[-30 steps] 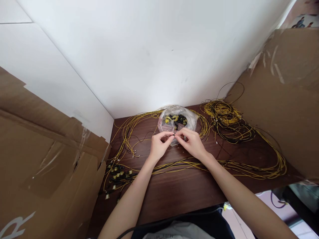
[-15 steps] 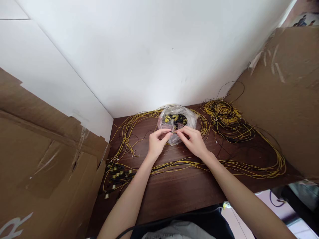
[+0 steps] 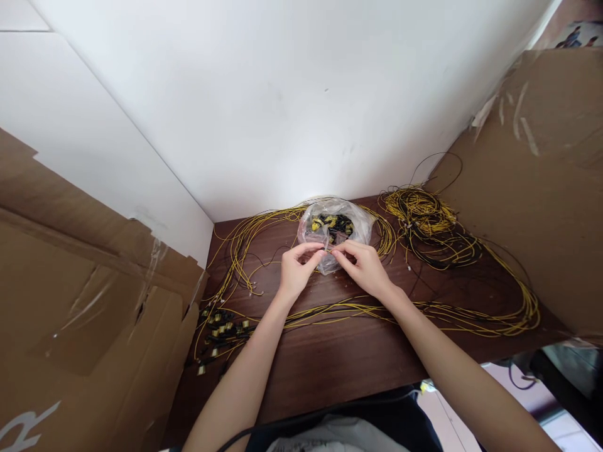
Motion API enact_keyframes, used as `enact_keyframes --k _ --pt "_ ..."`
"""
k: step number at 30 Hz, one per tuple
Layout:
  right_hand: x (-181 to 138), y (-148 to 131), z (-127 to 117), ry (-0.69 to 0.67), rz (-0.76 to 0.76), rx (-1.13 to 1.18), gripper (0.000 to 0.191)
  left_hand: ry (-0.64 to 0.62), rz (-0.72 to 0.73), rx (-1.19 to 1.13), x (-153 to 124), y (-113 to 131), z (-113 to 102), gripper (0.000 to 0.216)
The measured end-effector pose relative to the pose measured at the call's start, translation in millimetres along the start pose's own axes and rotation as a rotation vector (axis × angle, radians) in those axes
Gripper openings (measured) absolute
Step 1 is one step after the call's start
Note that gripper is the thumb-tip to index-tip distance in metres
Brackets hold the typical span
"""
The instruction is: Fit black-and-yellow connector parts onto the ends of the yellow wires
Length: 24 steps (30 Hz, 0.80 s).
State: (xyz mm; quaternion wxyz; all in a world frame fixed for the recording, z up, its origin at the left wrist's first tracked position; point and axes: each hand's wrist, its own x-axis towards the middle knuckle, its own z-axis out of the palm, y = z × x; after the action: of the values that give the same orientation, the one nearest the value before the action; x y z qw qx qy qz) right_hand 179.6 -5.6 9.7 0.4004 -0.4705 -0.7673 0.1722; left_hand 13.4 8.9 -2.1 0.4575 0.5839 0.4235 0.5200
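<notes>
Over the front of a clear plastic bag [image 3: 362,229], my left hand [image 3: 296,270] and my right hand [image 3: 365,267] meet almost fingertip to fingertip. The left thumb and index finger pinch a small dark piece, mostly covered by the fingers. My right fingers pinch a thin yellow wire [image 3: 328,251], a short bit of which shows between the two hands. Black and yellow connectors [image 3: 333,225] lie inside the open bag just beyond my fingers.
Yellow and black wires [image 3: 242,242] curve across the brown table [image 3: 339,358]. A tangled wire coil [image 3: 421,213] lies back right. Black connectors with pale yellow ends [image 3: 219,329] are at left. Cardboard [image 3: 94,301] stands left, another cardboard sheet [image 3: 541,188] right, and a white wall [image 3: 306,113] behind.
My right fingertips have shifted very slightly toward the left hand. Slightly more yellow shows between the fingertips. The left hand holds almost the same position.
</notes>
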Motion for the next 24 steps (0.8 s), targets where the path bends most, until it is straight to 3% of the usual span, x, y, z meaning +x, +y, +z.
enact_keyframes --k 24 --pt "-1.9 0.1 0.5 -0.05 -0.051 -0.031 0.018 -0.103 0.131 0.131 -1.0 1.6 -1.8 0.017"
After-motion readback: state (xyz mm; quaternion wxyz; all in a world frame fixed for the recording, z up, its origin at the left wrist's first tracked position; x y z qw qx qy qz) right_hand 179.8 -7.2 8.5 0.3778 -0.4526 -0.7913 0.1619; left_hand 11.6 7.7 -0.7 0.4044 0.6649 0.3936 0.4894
